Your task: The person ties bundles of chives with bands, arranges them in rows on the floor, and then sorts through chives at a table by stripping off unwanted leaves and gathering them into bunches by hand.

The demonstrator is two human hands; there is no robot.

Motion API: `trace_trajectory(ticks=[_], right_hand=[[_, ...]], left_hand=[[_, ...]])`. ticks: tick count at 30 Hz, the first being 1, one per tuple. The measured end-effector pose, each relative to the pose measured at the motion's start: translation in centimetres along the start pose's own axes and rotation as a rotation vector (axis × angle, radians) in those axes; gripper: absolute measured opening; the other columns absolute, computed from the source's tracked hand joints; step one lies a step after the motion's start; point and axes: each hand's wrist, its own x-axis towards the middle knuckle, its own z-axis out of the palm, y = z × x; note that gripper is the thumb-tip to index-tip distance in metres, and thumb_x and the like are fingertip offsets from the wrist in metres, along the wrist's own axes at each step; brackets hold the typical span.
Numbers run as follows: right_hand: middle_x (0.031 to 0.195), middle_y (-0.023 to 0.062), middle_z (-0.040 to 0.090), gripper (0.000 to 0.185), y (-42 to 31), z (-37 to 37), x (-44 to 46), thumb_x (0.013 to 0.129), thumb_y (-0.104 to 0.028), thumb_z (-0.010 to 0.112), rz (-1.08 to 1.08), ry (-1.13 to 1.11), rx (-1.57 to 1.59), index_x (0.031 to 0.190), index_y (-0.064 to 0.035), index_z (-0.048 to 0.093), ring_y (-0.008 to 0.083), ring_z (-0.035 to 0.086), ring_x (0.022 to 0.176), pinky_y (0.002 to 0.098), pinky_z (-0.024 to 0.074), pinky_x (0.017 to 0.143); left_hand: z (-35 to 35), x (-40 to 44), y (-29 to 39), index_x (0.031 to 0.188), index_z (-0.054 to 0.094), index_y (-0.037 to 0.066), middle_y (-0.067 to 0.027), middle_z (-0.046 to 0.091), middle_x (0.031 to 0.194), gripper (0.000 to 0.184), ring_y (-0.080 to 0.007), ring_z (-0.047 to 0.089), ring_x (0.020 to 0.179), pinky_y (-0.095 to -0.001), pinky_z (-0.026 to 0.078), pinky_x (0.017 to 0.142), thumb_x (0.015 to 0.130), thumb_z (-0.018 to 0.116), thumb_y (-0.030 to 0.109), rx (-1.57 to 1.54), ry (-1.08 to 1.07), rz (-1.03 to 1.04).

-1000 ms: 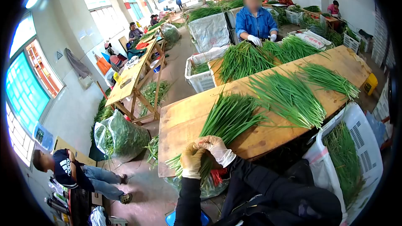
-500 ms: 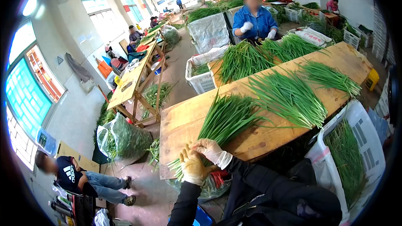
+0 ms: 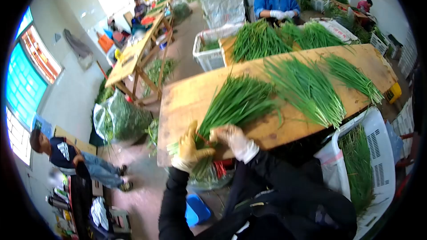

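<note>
Long green stalks point(image 3: 238, 102) lie in a bunch on the wooden table point(image 3: 187, 102), their pale ends near its front left corner. My left hand point(image 3: 192, 151), in a yellowish glove, rests over those ends with its thumb and fingers apart. On the right side of the bunch, my right hand point(image 3: 235, 141), in a pale glove, has bent fingers close to a thin reddish strip at the stalks. Blur hides what its fingertips hold. Two more bunches point(image 3: 311, 93) point(image 3: 353, 76) lie farther right on the table.
A white crate point(image 3: 376, 169) of greens stands at the right, near my arm. Across the table a person in blue point(image 3: 276, 0) handles a pile of stalks point(image 3: 260, 42). A stuffed plastic bag point(image 3: 120, 118) and a standing person point(image 3: 66, 155) are at the left. A blue bin point(image 3: 196, 210) sits below.
The view has shifted. My left hand has moved from in front of my right fingers to the stalk ends, its fingers spread. The co-worker's hands have come together.
</note>
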Motion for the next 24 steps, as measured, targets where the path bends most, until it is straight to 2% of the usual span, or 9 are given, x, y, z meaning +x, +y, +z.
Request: trace_trajectory(ticks=[5, 8, 10, 14, 17, 20, 21, 23, 24], right_hand=[[0.082, 0.0075, 0.063, 0.01, -0.9, 1.5, 0.7, 0.081, -0.006, 0.055, 0.01, 0.07, -0.049, 0.09, -0.0035, 0.058, 0.0139, 0.059, 0.072, 0.026, 0.0486, 0.067], [0.082, 0.0107, 0.063, 0.007, -1.2, 3.3, -0.4, 0.079, -0.004, 0.055, -0.092, 0.0, -0.08, 0.085, 0.0, 0.057, 0.0157, 0.059, 0.075, 0.0258, 0.0463, 0.073], [0.082, 0.0116, 0.063, 0.008, -0.5, 3.7, -0.8, 0.079, -0.003, 0.055, -0.156, -0.003, -0.115, 0.085, 0.001, 0.057, 0.0162, 0.059, 0.076, 0.0261, 0.046, 0.075], [0.08, 0.0105, 0.063, 0.011, -1.0, 2.8, -1.6, 0.08, -0.004, 0.054, -0.15, -0.023, -0.253, 0.089, 0.0019, 0.057, 0.017, 0.059, 0.077, 0.0265, 0.0453, 0.076], [0.102, 0.0101, 0.057, 0.026, -2.3, -0.1, -3.9, 0.082, -0.01, 0.054, -0.135, 0.004, -0.403, 0.105, -0.0015, 0.049, 0.0152, 0.054, 0.094, 0.0276, 0.0422, 0.083], [0.108, 0.0128, 0.053, 0.043, -1.9, -5.9, -5.8, 0.081, -0.032, 0.056, 0.387, 0.242, 0.106, 0.112, -0.0031, 0.044, 0.0221, 0.051, 0.1, 0.0317, 0.0401, 0.088], [0.108, 0.0128, 0.053, 0.043, -2.2, -5.6, -5.2, 0.081, -0.032, 0.056, 0.383, 0.244, 0.103, 0.112, -0.0031, 0.044, 0.0221, 0.051, 0.1, 0.0317, 0.0401, 0.088], [0.112, 0.0099, 0.05, 0.045, -2.9, -4.3, -2.7, 0.081, -0.035, 0.054, 0.468, 0.272, 0.287, 0.115, -0.0081, 0.043, 0.0235, 0.045, 0.107, 0.0355, 0.0387, 0.089], [0.116, 0.0076, 0.047, 0.051, -1.9, -4.2, -1.0, 0.079, -0.038, 0.057, 0.398, 0.215, 0.245, 0.118, -0.0097, 0.041, 0.0224, 0.044, 0.106, 0.0391, 0.0374, 0.089]], left_hand=[[-0.1, 1.0, 1.1, 0.098, 0.061, 0.01, -0.0109, 0.055, 0.103, 0.035, -0.0244, 0.05, 0.097, -0.0339, 0.038, 0.083, 0.063, 0.067, 0.009, -0.045, -0.044, 0.216], [1.8, 0.6, 2.1, 0.093, 0.061, 0.007, -0.0088, 0.058, 0.097, 0.029, -0.0238, 0.053, 0.09, -0.0332, 0.04, 0.078, 0.064, 0.063, 0.005, -0.344, 0.063, -0.023], [3.0, 0.4, 1.1, 0.082, 0.064, 0.01, -0.0049, 0.059, 0.093, 0.021, -0.025, 0.052, 0.087, -0.0331, 0.04, 0.075, 0.063, 0.068, 0.017, -0.115, 0.2, 0.041], [2.1, 1.1, 0.1, 0.079, 0.063, 0.009, -0.0111, 0.058, 0.093, 0.018, -0.0254, 0.052, 0.089, -0.0333, 0.04, 0.077, 0.065, 0.069, 0.018, -0.192, 0.01, 0.097], [-2.9, 3.4, -1.6, 0.097, 0.057, 0.0, -0.0147, 0.055, 0.103, 0.037, -0.0215, 0.051, 0.097, -0.0322, 0.039, 0.086, 0.072, 0.066, 0.026, -0.812, -0.448, 0.116], [-3.8, 5.5, -4.9, 0.108, 0.05, -0.003, -0.0108, 0.056, 0.1, 0.047, -0.0163, 0.05, 0.095, -0.0285, 0.039, 0.085, 0.078, 0.06, 0.032, -0.631, -0.256, -0.102], [-2.9, 6.2, -6.0, 0.11, 0.05, -0.001, -0.0105, 0.057, 0.099, 0.054, -0.0159, 0.052, 0.092, -0.0271, 0.041, 0.08, 0.078, 0.057, 0.042, -0.541, -0.293, -0.212], [-0.2, 7.6, -8.1, 0.111, 0.051, 0.002, -0.0113, 0.057, 0.099, 0.062, -0.0168, 0.054, 0.088, -0.0275, 0.043, 0.076, 0.075, 0.055, 0.052, -0.617, -0.722, -0.346], [0.1, 7.7, -6.3, 0.111, 0.051, 0.002, -0.0111, 0.058, 0.098, 0.064, -0.0166, 0.055, 0.086, -0.0278, 0.044, 0.075, 0.074, 0.055, 0.054, -0.621, -0.761, -0.452]])
